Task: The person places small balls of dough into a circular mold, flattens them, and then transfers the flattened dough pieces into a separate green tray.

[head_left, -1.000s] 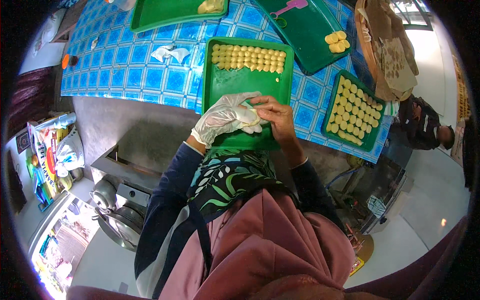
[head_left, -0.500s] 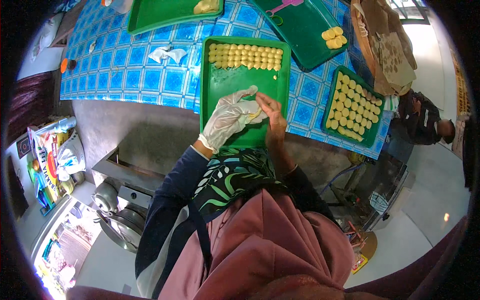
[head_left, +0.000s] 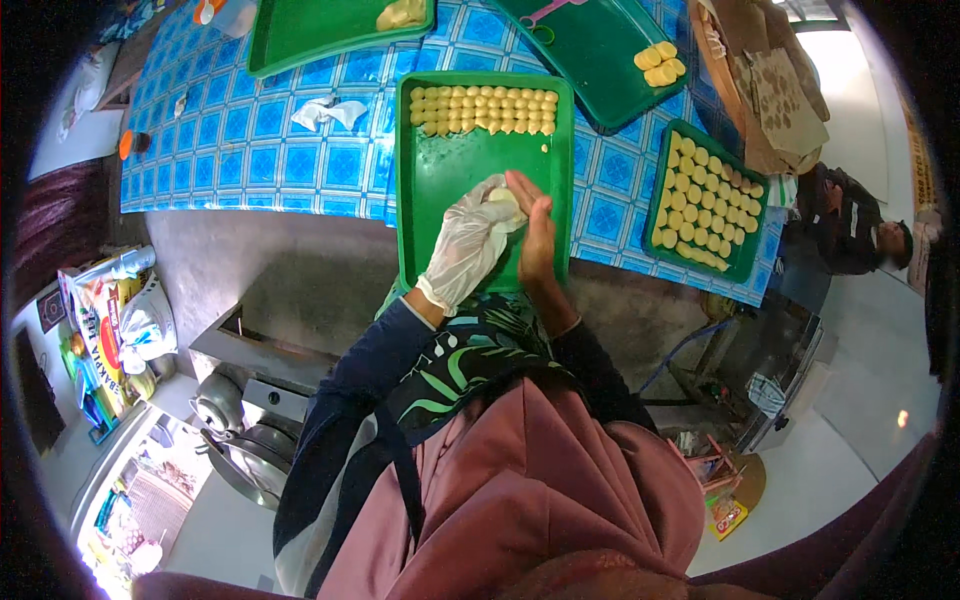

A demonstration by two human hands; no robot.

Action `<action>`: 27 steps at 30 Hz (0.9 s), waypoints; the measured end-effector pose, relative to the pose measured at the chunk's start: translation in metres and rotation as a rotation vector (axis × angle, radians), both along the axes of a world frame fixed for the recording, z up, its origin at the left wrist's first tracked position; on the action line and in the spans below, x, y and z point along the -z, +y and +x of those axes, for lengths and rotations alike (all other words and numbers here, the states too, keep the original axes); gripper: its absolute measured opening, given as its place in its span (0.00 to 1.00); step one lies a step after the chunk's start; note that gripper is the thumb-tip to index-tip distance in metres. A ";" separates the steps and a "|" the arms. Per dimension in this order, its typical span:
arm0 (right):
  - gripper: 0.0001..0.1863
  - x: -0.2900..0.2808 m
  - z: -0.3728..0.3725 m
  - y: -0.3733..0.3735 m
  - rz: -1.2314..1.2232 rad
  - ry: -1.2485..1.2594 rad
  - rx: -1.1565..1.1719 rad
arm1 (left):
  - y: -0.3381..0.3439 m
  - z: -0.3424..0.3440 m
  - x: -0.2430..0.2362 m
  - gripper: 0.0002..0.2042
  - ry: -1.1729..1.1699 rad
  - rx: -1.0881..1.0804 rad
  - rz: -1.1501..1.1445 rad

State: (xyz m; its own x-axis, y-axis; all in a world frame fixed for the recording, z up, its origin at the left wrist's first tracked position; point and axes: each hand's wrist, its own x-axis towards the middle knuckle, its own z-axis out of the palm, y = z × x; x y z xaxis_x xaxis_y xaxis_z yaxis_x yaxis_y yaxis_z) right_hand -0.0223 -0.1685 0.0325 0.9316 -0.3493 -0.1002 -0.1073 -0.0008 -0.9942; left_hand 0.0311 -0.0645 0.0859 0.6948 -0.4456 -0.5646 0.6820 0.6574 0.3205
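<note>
To your left, you have a metal kettle [head_left: 217,402] near a wide pan [head_left: 240,472]; a crumpled white cloth or plastic [head_left: 330,113] and an orange-lidded jar [head_left: 127,146] lie on your blue-checked tablecloth [head_left: 258,162]; a yellow packet [head_left: 729,519] sits low right; farther right, another person [head_left: 850,225].

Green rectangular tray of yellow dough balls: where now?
Upper centre, head view: the tray overhangs the near edge of the blue-checked tablecloth, beneath the white-gloved left hand and bare right hand.

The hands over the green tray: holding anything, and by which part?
A pale dough piece, cupped in the gloved left hand, bare right hand alongside; exact contact is hidden.
</note>
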 end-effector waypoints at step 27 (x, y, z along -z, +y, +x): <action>0.07 -0.029 -0.006 -0.045 0.001 0.051 -0.133 | 0.034 0.002 0.005 0.24 -0.160 0.380 0.185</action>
State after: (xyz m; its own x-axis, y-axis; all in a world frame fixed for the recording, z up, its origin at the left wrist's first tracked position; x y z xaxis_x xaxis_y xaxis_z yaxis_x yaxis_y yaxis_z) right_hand -0.0286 -0.2134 0.0612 0.9633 -0.2231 -0.1490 -0.1568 -0.0175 -0.9875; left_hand 0.0331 -0.0303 0.0808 0.5866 -0.5874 -0.5576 0.7961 0.2916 0.5303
